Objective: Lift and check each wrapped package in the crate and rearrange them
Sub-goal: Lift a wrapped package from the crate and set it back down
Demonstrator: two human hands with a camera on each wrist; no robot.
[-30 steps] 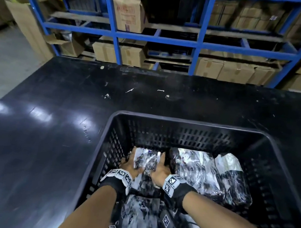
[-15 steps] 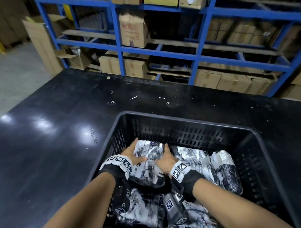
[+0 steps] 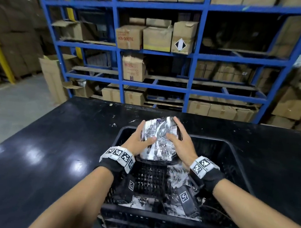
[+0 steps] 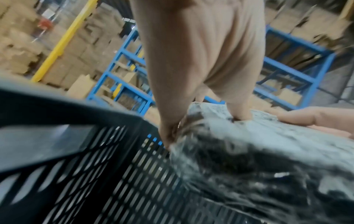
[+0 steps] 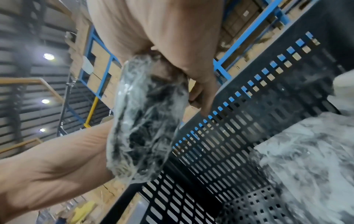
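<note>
A black slotted plastic crate (image 3: pixel 232 156) stands on a black table. Both hands hold one plastic-wrapped package (image 3: pixel 159 139) up above the crate's far rim. My left hand (image 3: pixel 139 140) grips its left side, thumb across the top. My right hand (image 3: pixel 180 141) grips its right side, fingers over the far edge. In the left wrist view my fingers (image 4: pixel 239 112) press into the wrap (image 4: pixel 258 151). The right wrist view shows the package (image 5: pixel 145 118) edge-on between both hands. More wrapped packages (image 3: pixel 176 174) lie on the crate floor, partly hidden by my wrists.
The black table (image 3: pixel 39 158) stretches wide on the left of the crate. Behind it stands a blue steel rack (image 3: pixel 195 55) loaded with cardboard boxes. An open tall carton (image 3: pixel 53 77) leans at the table's far left corner.
The package lay in the crate's back left with both hands on it. Both hands have lifted it up above the far rim, leaving bare crate floor where it lay.
</note>
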